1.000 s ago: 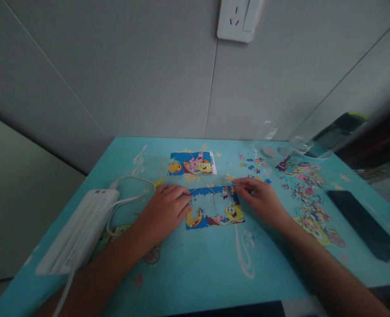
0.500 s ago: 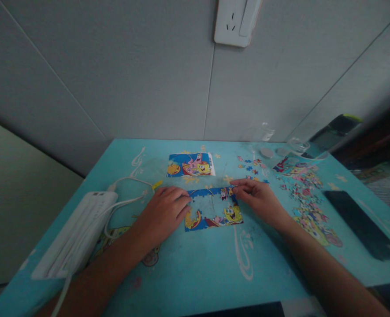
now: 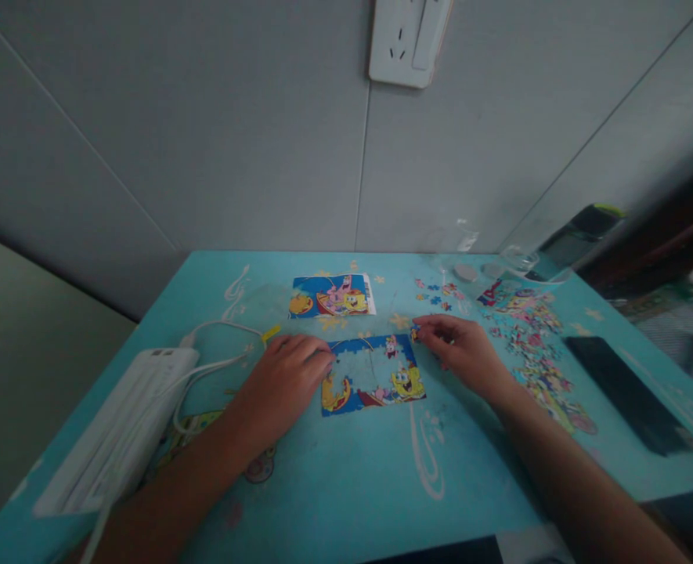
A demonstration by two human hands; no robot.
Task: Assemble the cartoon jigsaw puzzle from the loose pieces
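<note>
A partly assembled jigsaw puzzle [image 3: 375, 401] lies flat on the table, its blue border joined around an open middle. Cartoon figures show along its lower and right sides. My left hand [image 3: 294, 368] rests with fingers loosely extended, fingertips touching the puzzle's left edge. Just off the upper right corner, my right hand [image 3: 460, 348] pinches a small puzzle piece [image 3: 415, 334] between thumb and fingers. Behind the puzzle lies a picture card [image 3: 331, 296] with a similar cartoon scene.
Loose puzzle pieces [image 3: 534, 329] are heaped at the right, with several more [image 3: 434, 298] behind my right hand. A black phone-like slab [image 3: 631, 392] lies farther right. At the left stands a white power strip [image 3: 123, 423] with cables. Clear containers [image 3: 519, 258] stand at the back right.
My right hand has drawn slightly away from the puzzle's upper right corner, with a piece now visible in its fingertips apart from the border. The left hand stays at the left edge. The view shifted slightly.
</note>
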